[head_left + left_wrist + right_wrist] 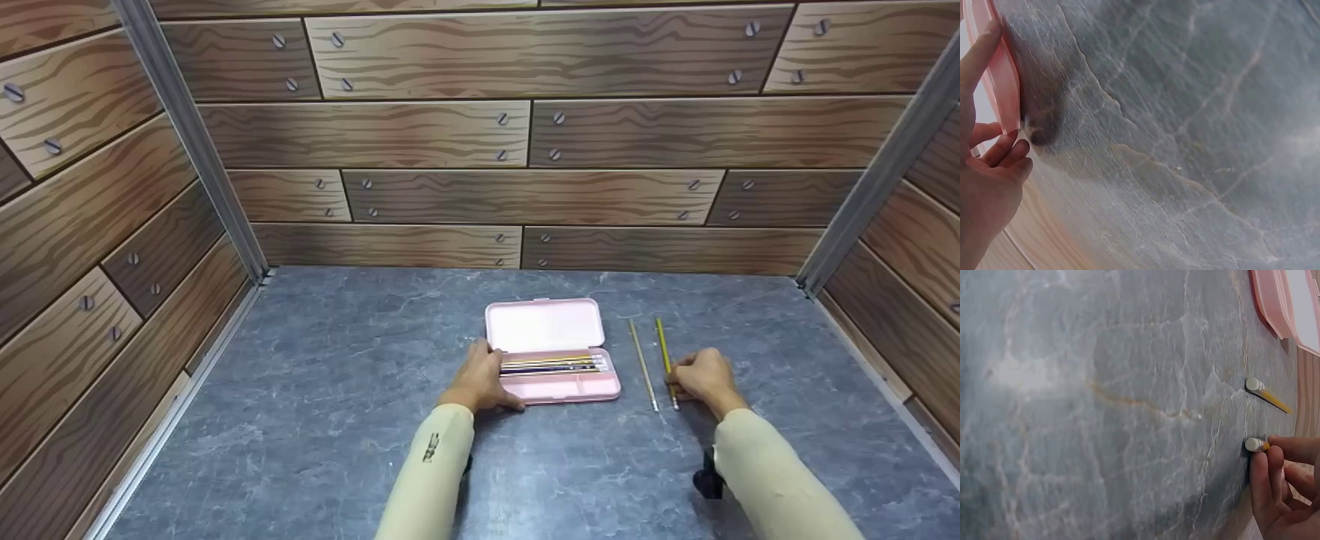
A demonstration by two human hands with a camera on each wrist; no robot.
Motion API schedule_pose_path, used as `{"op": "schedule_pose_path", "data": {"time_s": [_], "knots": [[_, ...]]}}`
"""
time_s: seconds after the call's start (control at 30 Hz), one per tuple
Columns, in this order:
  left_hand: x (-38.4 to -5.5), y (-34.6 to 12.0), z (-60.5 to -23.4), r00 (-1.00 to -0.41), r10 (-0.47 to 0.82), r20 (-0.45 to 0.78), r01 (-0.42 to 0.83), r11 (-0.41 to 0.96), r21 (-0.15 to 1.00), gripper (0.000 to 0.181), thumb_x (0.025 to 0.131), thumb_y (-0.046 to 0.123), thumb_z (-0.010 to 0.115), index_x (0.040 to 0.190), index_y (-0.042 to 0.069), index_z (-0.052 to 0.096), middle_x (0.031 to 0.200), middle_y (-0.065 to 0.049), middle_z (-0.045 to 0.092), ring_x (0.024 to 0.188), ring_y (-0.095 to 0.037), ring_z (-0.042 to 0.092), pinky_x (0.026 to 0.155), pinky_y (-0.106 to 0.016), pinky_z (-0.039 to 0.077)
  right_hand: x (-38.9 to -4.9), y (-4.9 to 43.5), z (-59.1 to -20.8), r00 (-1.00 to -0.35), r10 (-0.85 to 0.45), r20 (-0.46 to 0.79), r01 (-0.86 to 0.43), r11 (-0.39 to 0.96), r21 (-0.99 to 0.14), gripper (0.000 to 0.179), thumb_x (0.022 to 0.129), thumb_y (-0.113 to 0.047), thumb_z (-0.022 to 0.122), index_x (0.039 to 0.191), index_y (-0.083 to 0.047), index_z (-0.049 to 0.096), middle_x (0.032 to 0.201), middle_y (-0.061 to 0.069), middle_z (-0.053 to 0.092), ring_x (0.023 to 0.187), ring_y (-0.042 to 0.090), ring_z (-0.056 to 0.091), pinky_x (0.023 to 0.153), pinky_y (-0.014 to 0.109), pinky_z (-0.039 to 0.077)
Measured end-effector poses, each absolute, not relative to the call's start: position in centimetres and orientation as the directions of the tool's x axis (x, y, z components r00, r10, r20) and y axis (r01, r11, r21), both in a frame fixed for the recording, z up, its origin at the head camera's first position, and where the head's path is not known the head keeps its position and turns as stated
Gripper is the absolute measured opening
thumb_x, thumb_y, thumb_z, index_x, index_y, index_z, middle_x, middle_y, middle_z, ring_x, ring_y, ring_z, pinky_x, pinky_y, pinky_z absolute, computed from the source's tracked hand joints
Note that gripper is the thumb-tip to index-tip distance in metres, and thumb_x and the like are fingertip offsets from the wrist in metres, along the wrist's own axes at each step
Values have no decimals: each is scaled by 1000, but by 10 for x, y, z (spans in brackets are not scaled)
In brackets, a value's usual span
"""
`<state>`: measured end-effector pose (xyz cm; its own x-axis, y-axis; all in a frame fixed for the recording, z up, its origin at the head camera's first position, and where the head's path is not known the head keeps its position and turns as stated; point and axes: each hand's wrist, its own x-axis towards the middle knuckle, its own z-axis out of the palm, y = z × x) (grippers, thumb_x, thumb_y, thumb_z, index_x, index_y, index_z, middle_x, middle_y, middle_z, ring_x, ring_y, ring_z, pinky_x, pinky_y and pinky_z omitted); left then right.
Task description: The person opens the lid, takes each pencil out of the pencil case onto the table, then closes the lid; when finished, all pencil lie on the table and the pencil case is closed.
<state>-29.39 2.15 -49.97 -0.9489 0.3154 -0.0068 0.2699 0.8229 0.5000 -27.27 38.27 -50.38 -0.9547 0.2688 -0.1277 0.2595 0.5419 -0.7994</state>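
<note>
A pink pencil case (551,390) lies open on the table, lid folded back, with several pencils (555,365) side by side in its rear compartment. My left hand (477,377) grips the case's left end, thumb at the front edge; in the left wrist view, the fingers bend around the pink rim (1007,84). To the right of the case, my right hand (705,377) pinches a yellow pencil (662,339) near its eraser end. A second pencil (641,360) lies between that one and the case. White erasers (1253,445) face the right wrist camera.
The grey marbled tabletop (337,360) is bounded by wood-patterned walls (420,135) at the back and both sides. Metal corner posts (199,142) stand at the rear corners. A small black device (707,480) sits under the right sleeve.
</note>
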Motion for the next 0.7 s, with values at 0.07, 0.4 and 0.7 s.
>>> {"op": "schedule_pose_path", "data": {"time_s": [0.07, 0.4, 0.7], "knots": [[-294, 22, -500, -950, 313, -12, 266, 826, 497, 78, 58, 37, 99, 119, 0, 66, 125, -10, 50, 118, -24, 47, 108, -38, 45, -272, 384, -503, -957, 261, -130, 257, 545, -798, 30, 78, 3, 70, 103, 20, 66, 59, 0, 65, 49, 8, 64, 50, 27, 57], [-295, 22, -502, -947, 321, -7, 277, 829, 486, 78, 57, 38, 99, 118, 0, 67, 122, -10, 51, 117, -24, 47, 108, -38, 45, -271, 387, -499, -967, 228, -113, 232, 608, -760, 33, 79, -6, 79, 102, 17, 71, 66, 4, 72, 52, 8, 64, 51, 24, 56], [-295, 23, -501, -952, 304, -27, 253, 834, 490, 82, 58, 38, 99, 122, 0, 65, 127, -11, 50, 120, -25, 46, 110, -39, 43, -274, 385, -495, -966, 258, -13, 165, 579, -799, 42, 88, -17, 76, 112, 15, 69, 84, 13, 77, 62, 6, 66, 57, 19, 53]]}}
